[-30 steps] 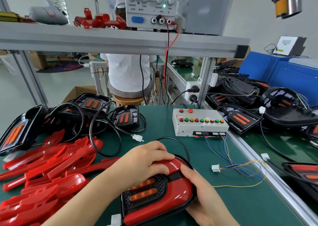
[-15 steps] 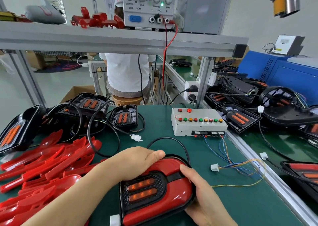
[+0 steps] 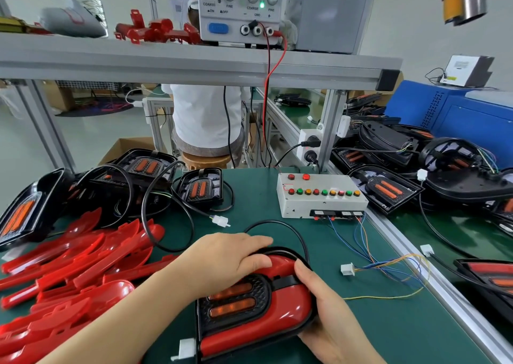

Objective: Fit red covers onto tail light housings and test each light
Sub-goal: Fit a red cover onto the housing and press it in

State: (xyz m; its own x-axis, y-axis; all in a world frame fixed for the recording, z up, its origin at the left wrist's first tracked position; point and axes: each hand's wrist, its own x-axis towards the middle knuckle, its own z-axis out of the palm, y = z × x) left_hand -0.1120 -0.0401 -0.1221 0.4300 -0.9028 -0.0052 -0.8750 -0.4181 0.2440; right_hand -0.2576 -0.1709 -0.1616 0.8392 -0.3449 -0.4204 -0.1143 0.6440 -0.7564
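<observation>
A tail light housing with a red cover (image 3: 277, 316) on it lies on the green mat at the near centre, its two orange lenses facing up. My left hand (image 3: 224, 258) lies over the cover's far left end, fingers curled down onto it. My right hand (image 3: 327, 316) grips the housing's right edge, thumb on top of the cover. Its black cable (image 3: 280, 226) loops behind the hands. A white test box (image 3: 319, 197) with coloured buttons stands beyond. A loose white test plug (image 3: 347, 268) on coloured wires lies to the right.
A heap of loose red covers (image 3: 77, 269) fills the near left. Bare black housings (image 3: 201, 187) with cables sit behind them. More housings (image 3: 388, 191) pile up on the right conveyor. A power supply (image 3: 238, 8) stands on the overhead shelf. A person in white sits beyond the bench.
My left hand slid slightly left and back along the cover's far end. The right hand has kept its grip on the housing's right edge.
</observation>
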